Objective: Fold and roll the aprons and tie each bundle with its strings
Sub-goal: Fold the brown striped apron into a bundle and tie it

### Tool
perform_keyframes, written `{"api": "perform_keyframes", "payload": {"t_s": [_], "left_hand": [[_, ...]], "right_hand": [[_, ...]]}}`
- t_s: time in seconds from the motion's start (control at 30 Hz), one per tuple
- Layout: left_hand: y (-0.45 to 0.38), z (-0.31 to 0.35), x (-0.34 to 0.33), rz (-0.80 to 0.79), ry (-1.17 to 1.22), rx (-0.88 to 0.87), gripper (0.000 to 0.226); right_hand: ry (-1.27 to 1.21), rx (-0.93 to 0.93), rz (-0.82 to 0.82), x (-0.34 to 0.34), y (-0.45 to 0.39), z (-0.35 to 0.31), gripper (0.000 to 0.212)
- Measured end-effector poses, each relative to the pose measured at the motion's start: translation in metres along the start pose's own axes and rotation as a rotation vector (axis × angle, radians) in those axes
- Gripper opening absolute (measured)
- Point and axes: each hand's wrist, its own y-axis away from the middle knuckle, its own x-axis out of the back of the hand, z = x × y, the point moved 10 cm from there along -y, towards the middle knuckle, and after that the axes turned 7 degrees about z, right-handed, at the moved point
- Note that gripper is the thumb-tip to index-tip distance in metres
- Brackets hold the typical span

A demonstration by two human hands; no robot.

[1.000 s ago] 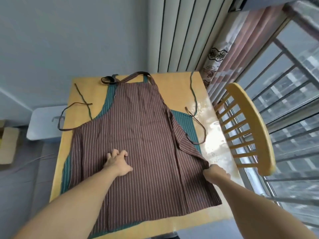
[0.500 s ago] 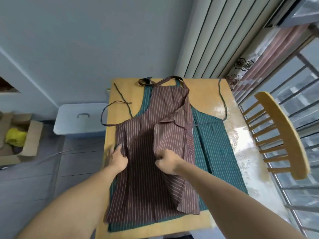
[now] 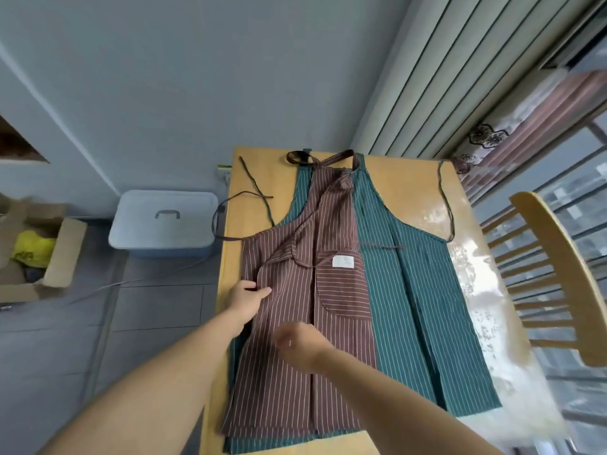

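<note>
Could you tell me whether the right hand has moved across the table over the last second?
Yes. The right hand has moved from near the table's window-side edge to the middle of the brown apron.

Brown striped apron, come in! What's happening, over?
Left hand pinching left edge of brown striped apron; right hand blurred over its middle. Right side folded in. Green striped apron flat underneath. Nothing blocking.

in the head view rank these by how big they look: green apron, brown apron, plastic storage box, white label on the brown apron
1. green apron, partly covered by the brown one
2. brown apron, folded narrower
3. plastic storage box, farther away on the floor, so its true size is unsure
4. white label
</note>
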Motion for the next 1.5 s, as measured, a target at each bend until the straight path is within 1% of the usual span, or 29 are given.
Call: {"api": "perform_keyframes", "payload": {"t_s": [0.07,0.17,0.27,0.33,0.4,0.43,0.47,0.5,0.57,0.6,0.67,0.7,0.77,0.8,0.83,0.87,0.9,0.93,0.97,1.0,1.03,1.1,1.2,1.23,1.27,1.33,1.37,1.43,1.5], "left_hand": [[-0.008,0.010,0.002,0.094,-0.037,-0.076,0.052],[-0.019,0.036,0.001,0.192,-0.271,-0.248,0.068],[-0.018,0.082,-0.014,0.247,-0.530,-0.525,0.076],[-0.013,0.108,-0.036,0.186,-0.645,-0.728,0.078],[-0.008,0.117,-0.067,0.038,-0.767,-0.851,0.074],[-0.007,0.116,-0.081,-0.015,-0.812,-0.878,0.069],[-0.007,0.117,-0.090,-0.037,-0.839,-0.881,0.059],[-0.008,0.119,-0.093,-0.040,-0.846,-0.883,0.042],[-0.018,0.124,-0.096,-0.036,-0.828,-0.866,0.009],[-0.025,0.125,-0.094,-0.037,-0.783,-0.818,0.010],[-0.042,0.124,-0.081,-0.028,-0.578,-0.615,0.031],[-0.050,0.126,-0.069,0.028,-0.402,-0.491,0.041],[-0.065,0.118,-0.037,0.190,-0.005,-0.220,0.054],[-0.071,0.108,-0.023,0.266,0.193,-0.070,0.055],[-0.076,0.098,-0.009,0.325,0.361,0.053,0.056],[-0.083,0.088,0.004,0.351,0.509,0.145,0.056],[-0.088,0.080,0.012,0.335,0.652,0.217,0.058],[-0.091,0.073,0.018,0.281,0.756,0.271,0.063],[-0.096,0.066,0.023,0.217,0.786,0.309,0.072],[-0.097,0.054,0.030,0.171,0.743,0.337,0.079],[-0.098,0.046,0.031,0.130,0.661,0.350,0.081],[-0.090,0.031,0.029,0.048,0.455,0.310,0.070],[-0.066,0.023,0.013,-0.051,0.244,0.154,0.055],[-0.057,0.023,0.013,-0.019,0.191,0.080,0.054],[-0.050,0.025,0.016,0.060,0.147,0.001,0.057],[-0.031,0.030,0.027,0.207,0.062,-0.143,0.064],[-0.022,0.030,0.027,0.223,0.024,-0.186,0.062],[-0.007,0.017,0.019,0.159,-0.059,-0.199,0.055],[0.005,-0.002,0.010,0.077,-0.134,-0.142,0.049]], "right_hand": [[-0.108,-0.084,0.219,0.047,-0.009,0.031,0.035],[-0.250,-0.269,0.431,0.116,-0.026,0.076,0.057],[-0.121,-0.293,0.563,0.174,-0.048,0.097,0.077],[-0.005,-0.271,0.564,0.192,-0.064,0.101,0.080],[0.119,-0.242,0.515,0.204,-0.083,0.097,0.067],[0.184,-0.233,0.484,0.208,-0.091,0.097,0.053],[0.248,-0.219,0.469,0.213,-0.099,0.095,0.039],[0.306,-0.190,0.473,0.217,-0.102,0.090,0.027],[0.330,-0.089,0.560,0.233,-0.106,0.073,0.016],[0.321,-0.012,0.629,0.243,-0.106,0.062,0.014],[0.356,0.225,0.766,0.254,-0.101,0.030,0.019],[0.407,0.386,0.821,0.254,-0.098,0.011,0.033],[0.541,0.650,0.824,0.244,-0.090,-0.026,0.072],[0.563,0.727,0.797,0.240,-0.087,-0.041,0.083],[0.527,0.757,0.752,0.234,-0.086,-0.051,0.088],[0.452,0.735,0.694,0.230,-0.088,-0.056,0.088],[0.376,0.678,0.641,0.222,-0.091,-0.053,0.086],[0.328,0.600,0.608,0.213,-0.095,-0.044,0.084],[0.299,0.503,0.597,0.206,-0.099,-0.028,0.082],[0.278,0.389,0.581,0.195,-0.102,-0.006,0.081],[0.254,0.273,0.566,0.186,-0.107,0.021,0.080],[0.180,0.064,0.542,0.165,-0.104,0.074,0.079],[0.078,-0.133,0.617,0.145,-0.073,0.128,0.078],[0.063,-0.176,0.646,0.139,-0.060,0.141,0.077],[0.046,-0.210,0.660,0.133,-0.051,0.153,0.076],[-0.071,-0.292,0.614,0.119,-0.035,0.174,0.073],[-0.148,-0.337,0.580,0.113,-0.030,0.183,0.071],[-0.211,-0.401,0.518,0.101,-0.017,0.192,0.064],[-0.222,-0.441,0.503,0.091,-0.003,0.200,0.063]]}}
